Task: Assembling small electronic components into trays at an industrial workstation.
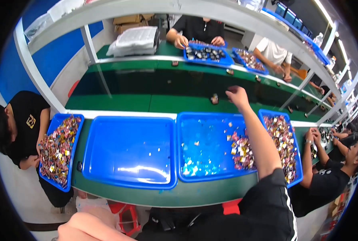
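My right hand (237,96) reaches over the dark green conveyor belt (163,102), its fingers curled together. Whether anything is between them is too small to make out. A small pinkish-brown part (214,99) lies on the belt just left of the fingertips, apart from them. Beneath my right forearm is a blue tray (211,120) holding a heap of small pink, gold and silver parts (241,150). Several loose bits and some shiny pale flecks lie on this tray's left side. My left hand does not show.
Left of it stands another blue tray (126,152) with a few tiny specks. Heaped trays flank these at the left (75,148) and right (296,160). A white metal frame (126,114) edges the belt. Co-workers sit left, right and opposite; white bags (134,40) lie across the belt.
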Demonstrator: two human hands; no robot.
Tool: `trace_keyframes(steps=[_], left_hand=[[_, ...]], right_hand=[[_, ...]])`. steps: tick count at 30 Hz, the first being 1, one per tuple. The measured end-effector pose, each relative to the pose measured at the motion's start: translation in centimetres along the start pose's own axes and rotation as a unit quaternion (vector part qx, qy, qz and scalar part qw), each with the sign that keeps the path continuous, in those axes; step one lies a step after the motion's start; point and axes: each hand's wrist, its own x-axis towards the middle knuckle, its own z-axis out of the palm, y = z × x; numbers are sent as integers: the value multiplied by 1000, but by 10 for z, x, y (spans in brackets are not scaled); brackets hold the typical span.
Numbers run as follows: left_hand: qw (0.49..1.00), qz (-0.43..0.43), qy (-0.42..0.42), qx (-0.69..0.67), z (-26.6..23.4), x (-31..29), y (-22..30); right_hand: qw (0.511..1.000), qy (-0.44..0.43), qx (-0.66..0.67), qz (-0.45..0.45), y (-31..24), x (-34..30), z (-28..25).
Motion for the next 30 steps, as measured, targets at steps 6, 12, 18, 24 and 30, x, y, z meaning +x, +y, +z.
trace_keyframes(steps=[6, 12, 18, 24, 30], left_hand=[[974, -3, 202, 101, 29, -52, -31], [883, -322, 194, 280, 88, -212, -63], [865, -203, 105, 446, 109, -220, -72], [817, -132, 116, 549, 112, -225, -77], [792, -146, 122, 581, 119, -224, -68]], right_hand=[[959, -98, -176, -201, -27, -61, -155], [855, -428, -287, -57, 50, -101, -267], [831, -412, -374, -27, 60, -141, -245], [892, -318, -281, -153, 70, -144, -242], [912, -202, -339, -115, 96, -166, -242]])
